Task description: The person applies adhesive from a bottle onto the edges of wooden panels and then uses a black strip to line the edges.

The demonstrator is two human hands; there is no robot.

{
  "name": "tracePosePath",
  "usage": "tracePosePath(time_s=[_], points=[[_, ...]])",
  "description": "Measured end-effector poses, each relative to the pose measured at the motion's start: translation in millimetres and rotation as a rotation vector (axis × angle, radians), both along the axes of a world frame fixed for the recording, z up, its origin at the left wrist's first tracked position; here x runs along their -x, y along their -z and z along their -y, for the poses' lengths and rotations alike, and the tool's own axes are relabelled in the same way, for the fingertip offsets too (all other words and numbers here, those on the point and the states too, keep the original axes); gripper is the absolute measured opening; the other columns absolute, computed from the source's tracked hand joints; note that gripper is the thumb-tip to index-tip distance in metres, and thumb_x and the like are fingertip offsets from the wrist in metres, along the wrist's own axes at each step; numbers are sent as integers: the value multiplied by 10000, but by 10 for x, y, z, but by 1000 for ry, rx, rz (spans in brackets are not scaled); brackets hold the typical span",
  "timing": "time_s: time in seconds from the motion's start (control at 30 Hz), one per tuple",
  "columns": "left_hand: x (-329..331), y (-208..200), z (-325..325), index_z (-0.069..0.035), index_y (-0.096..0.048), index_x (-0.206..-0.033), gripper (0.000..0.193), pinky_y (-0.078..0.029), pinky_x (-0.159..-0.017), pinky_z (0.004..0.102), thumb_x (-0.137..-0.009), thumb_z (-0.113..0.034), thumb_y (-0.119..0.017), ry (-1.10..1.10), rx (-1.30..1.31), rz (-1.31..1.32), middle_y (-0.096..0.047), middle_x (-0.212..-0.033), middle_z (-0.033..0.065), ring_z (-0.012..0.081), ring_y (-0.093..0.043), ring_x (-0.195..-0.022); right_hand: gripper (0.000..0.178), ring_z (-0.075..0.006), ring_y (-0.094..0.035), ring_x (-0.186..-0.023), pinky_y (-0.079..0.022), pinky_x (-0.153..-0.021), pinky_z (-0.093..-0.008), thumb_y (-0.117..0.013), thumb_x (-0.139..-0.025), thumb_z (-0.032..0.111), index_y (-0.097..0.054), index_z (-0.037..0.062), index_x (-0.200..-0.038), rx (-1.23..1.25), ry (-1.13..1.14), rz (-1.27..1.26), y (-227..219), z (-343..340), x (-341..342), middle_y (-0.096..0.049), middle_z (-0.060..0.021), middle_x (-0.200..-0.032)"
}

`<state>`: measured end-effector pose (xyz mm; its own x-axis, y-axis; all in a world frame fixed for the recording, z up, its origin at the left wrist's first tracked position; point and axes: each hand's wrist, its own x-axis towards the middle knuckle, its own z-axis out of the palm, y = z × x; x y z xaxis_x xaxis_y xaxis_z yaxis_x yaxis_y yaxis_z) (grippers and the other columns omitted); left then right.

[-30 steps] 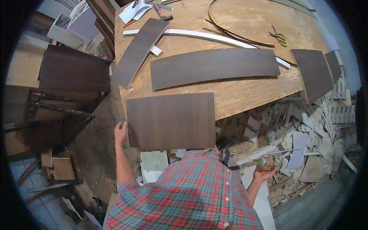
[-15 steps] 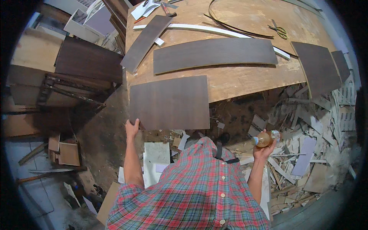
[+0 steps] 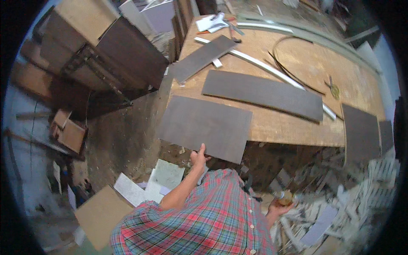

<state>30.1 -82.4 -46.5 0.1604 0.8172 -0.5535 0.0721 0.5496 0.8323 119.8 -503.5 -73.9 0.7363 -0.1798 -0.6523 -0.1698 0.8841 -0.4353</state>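
While your right hand (image 3: pixel 278 207) holds a bottle (image 3: pixel 287 196), steady the panel (image 3: pixel 206 125) your left hand (image 3: pixel 198 158) grips, likely positioning it at the bench (image 3: pixel 297 134).

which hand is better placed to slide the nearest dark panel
Probably the left hand: it holds the dark panel by its near edge, thumb on top, while the right hand holds a bottle.

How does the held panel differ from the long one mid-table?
The held panel is broad, the long panel narrow. The left hand grips the held panel; neither hand touches the long panel. The held panel juts past the table; the long panel lies on it. Both look dark.
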Motion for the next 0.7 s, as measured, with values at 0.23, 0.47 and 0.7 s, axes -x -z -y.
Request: tracePosePath(time_s=[0.23, 0.47, 0.7], points=[[-70, -659, -261, 19, -643, -973, 367, -456, -772, 330, -809, -291, -750, 4, -229, 17, -655, -971, 66, 160, -592, -866, 592, -277, -615, -1112, -552, -885, -407, -614, -894, 516, -542, 77, -1285, 118, -64, 104, -68, -108, -184, -604, -116, -1268], [-56, -629, -155, -10, -617, -976, 277, -490, -817, 363, -818, -210, -726, -89, -23, 248, -642, -981, 57, 188, -621, -906, 602, -246, -630, -1076, -565, -845, -401, -636, -878, 507, -544, 87, -1299, 51, -174, 151, -105, 1, -524, -624, -92, -1254], [370, 519, -402, -28, -624, -986, 182, -513, -853, 402, -841, -137, -626, 110, 340, 672, -662, -1036, 76, 232, -643, -918, 571, -263, -616, -1125, -569, -866, -447, -587, -906, 507, -532, 104, -1306, 24, -233, 138, -147, -116, -548, -612, -101, -1276]])
